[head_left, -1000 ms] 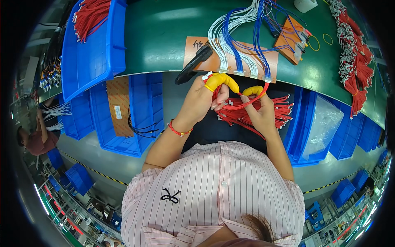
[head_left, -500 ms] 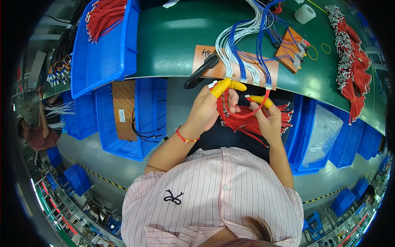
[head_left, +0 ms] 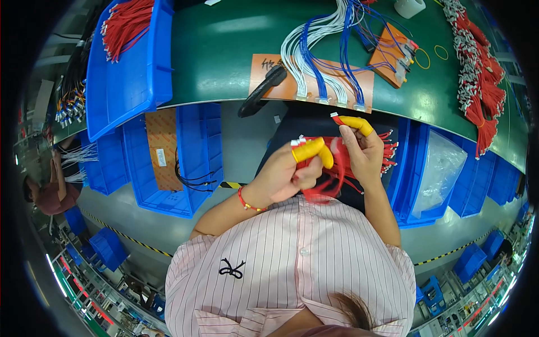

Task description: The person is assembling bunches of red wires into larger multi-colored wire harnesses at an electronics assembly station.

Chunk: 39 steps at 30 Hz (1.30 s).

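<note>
Both my hands wear yellow finger cots and are below the table's front edge. My left hand (head_left: 289,173) is closed on red cables, with white connectors (head_left: 297,141) poking out by its fingertips. Loops of red cable (head_left: 321,196) hang blurred beside it. My right hand (head_left: 364,147) pinches the end of a red cable, whose white connector (head_left: 335,115) points up and left. Just above, white cables (head_left: 293,49) and blue cables (head_left: 346,62) run to a row of connectors (head_left: 323,101) on an orange board (head_left: 281,84) at the table edge. More red cables (head_left: 388,151) lie on my lap, partly hidden.
A black strap-like piece (head_left: 261,92) juts over the table edge. An orange block with wires (head_left: 390,56) and a white roll (head_left: 409,7) are on the green table (head_left: 219,62). Bundled red cables (head_left: 477,95) lie right; blue bins (head_left: 120,95) stand left, others below the table.
My left hand has moved down toward my body with the red cables. The red cable end at the board's right connector has come away. My right hand remains near the edge.
</note>
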{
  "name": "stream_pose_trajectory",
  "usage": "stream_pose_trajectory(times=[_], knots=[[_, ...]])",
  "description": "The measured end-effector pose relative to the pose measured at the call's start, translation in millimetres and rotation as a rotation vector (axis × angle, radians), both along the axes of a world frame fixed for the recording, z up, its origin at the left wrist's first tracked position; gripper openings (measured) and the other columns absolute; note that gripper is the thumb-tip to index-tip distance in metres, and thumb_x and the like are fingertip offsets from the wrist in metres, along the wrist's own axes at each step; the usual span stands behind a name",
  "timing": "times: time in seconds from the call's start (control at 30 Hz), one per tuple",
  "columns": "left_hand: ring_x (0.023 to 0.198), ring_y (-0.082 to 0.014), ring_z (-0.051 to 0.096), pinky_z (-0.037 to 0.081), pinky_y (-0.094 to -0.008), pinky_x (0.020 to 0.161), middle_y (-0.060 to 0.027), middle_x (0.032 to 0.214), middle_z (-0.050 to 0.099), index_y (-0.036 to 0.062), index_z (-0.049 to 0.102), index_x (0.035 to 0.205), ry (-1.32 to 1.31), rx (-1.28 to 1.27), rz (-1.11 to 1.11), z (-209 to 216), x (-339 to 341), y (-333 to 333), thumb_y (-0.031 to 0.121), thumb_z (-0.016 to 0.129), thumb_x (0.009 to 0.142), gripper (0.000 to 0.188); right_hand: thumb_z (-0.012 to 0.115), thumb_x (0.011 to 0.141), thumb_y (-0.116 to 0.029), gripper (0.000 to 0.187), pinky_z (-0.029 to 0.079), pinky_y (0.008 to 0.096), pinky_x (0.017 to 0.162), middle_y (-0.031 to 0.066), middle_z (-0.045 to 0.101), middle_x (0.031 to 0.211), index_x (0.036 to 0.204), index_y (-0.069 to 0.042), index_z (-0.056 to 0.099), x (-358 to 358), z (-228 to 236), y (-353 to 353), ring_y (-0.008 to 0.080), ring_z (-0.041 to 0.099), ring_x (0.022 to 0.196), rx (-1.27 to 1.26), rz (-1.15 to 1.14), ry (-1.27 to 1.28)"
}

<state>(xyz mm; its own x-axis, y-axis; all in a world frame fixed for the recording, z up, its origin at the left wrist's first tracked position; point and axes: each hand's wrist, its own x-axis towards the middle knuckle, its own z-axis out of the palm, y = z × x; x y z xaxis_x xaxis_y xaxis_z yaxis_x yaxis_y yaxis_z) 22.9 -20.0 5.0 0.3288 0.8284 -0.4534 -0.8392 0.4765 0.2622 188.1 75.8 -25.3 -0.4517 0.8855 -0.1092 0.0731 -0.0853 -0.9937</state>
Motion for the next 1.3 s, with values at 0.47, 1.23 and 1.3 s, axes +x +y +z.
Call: stream_pose_trajectory(times=[0.47,1.23,1.3], knots=[[0.046,-0.0020,0.029,0.021,-0.0205,0.044,0.0014,0.067,0.049,-0.0035,0.059,0.106,0.565,0.260,0.368,-3.2,-7.4,22.7,0.020,0.046,0.101,0.027,0.063,0.091,-0.007,0.023,0.045,0.0198,0.065,-0.0011,0.061,0.083,0.114,0.001,0.061,8.3,25.2,7.7,0.0034,0.054,0.073,-0.005,0.351,-0.158],[0.045,-0.0003,0.026,0.019,-0.0204,0.043,-0.0024,0.069,0.057,-0.0073,0.064,0.102,0.549,0.174,0.493,-12.6,-4.5,34.7,0.015,0.049,0.099,0.027,0.060,0.095,-0.015,0.022,0.045,0.0206,0.062,0.0084,0.068,0.082,0.102,0.004,0.068,5.6,20.9,14.4,0.0071,0.054,0.063,-0.178,-0.097,0.108],[0.044,-0.0011,0.025,0.019,-0.0209,0.043,-0.0034,0.071,0.058,-0.0075,0.063,0.104,0.473,0.238,0.405,-16.0,-16.7,31.6,0.016,0.048,0.100,0.028,0.060,0.095,-0.016,0.023,0.044,0.0204,0.062,0.0079,0.067,0.081,0.102,0.003,0.069,5.5,22.0,15.9,0.0067,0.054,0.062,-0.171,-0.104,0.087]])
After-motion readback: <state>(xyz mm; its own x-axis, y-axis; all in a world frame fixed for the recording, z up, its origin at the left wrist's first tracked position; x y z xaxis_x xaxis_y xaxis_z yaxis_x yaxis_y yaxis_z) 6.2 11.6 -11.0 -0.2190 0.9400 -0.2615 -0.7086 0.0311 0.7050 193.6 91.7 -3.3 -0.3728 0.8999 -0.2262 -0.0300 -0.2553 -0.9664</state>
